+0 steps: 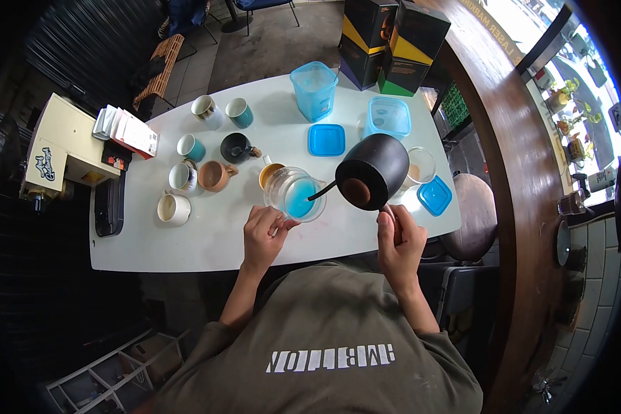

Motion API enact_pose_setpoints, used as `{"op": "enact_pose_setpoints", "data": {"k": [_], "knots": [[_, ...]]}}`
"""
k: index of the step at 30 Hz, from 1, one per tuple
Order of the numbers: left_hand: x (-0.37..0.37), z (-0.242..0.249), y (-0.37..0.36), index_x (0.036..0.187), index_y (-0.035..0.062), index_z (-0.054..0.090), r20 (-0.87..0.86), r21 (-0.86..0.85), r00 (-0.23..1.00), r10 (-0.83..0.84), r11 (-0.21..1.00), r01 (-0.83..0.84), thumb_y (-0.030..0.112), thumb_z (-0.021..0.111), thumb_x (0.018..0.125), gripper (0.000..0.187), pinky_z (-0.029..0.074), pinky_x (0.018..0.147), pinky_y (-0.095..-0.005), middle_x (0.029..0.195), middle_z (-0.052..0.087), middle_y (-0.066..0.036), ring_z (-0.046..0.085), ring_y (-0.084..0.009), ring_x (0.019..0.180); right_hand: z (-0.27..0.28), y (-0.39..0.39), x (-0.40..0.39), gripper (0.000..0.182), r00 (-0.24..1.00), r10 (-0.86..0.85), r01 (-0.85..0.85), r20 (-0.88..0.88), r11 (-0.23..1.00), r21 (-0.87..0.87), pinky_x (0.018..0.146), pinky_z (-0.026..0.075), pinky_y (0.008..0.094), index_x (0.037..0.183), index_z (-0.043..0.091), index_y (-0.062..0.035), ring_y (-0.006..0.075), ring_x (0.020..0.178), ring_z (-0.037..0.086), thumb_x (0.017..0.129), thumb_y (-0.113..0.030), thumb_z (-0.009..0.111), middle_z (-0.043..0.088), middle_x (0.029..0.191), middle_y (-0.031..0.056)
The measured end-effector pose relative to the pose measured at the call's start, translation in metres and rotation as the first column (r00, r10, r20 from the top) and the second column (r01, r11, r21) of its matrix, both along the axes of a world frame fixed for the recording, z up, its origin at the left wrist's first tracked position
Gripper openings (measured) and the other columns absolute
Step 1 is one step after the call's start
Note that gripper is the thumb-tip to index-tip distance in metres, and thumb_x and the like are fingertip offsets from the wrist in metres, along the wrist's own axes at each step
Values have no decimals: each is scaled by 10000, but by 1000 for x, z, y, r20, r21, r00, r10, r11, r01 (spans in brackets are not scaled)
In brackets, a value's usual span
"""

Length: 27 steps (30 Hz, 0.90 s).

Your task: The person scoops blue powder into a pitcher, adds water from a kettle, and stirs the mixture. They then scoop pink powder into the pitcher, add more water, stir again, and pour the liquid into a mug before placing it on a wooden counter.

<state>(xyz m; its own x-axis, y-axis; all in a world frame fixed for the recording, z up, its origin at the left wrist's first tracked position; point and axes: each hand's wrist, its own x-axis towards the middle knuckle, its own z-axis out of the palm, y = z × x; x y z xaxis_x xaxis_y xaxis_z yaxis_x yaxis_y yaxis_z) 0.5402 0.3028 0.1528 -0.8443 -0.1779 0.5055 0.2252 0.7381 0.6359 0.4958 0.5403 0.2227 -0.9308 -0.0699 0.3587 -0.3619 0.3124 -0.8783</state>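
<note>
My left hand (pixel 264 233) is closed on the handle of a clear glass jug (pixel 295 194), which has bright blue liquid in it and hangs low over the table front. In my right hand (pixel 401 248) is the wooden handle of a black gooseneck kettle (pixel 374 169). The kettle is tipped to the left, and its thin spout ends over the jug's mouth. Just behind the jug stands a mug with a yellow-orange inside (pixel 272 172), partly hidden by it. To the kettle's right, a clear glass vessel (pixel 421 164) is partly covered by the kettle.
Several mugs, among them a brown cup (pixel 214 176) and a black cup (pixel 237 148), occupy the left of the white table (pixel 186 248). Behind are a blue pitcher (pixel 314 93), a blue tub (pixel 388 119), a blue lid (pixel 326 141) and boxes (pixel 400 45). Another lid (pixel 435 196) lies right.
</note>
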Motion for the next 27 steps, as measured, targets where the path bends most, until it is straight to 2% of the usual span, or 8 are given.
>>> {"op": "enact_pose_setpoints", "data": {"k": [7, 27], "knots": [[-1, 0, 1, 720, 61, 527, -8, -1, 1000, -3, 1000, 3, -59, 797, 641, 306, 395, 549, -353, 598, 450, -15, 452, -201, 622, -1, 1, -1, 101, 1000, -2, 2, -1, 1000, 16, 444, 304, 245, 890, 606, 16, 63, 447, 383, 915, -78, 632, 465, 534, 23], [-1, -3, 2, 729, 62, 534, 0, -7, 1000, 0, 1000, 0, -71, 791, 626, 307, 395, 550, -353, 598, 455, -13, 450, -201, 617, 0, 3, -2, 110, 1000, 0, -1, 20, 999, 40, 441, 303, 246, 872, 602, 10, 63, 440, 384, 911, -84, 643, 471, 531, 29]]}}
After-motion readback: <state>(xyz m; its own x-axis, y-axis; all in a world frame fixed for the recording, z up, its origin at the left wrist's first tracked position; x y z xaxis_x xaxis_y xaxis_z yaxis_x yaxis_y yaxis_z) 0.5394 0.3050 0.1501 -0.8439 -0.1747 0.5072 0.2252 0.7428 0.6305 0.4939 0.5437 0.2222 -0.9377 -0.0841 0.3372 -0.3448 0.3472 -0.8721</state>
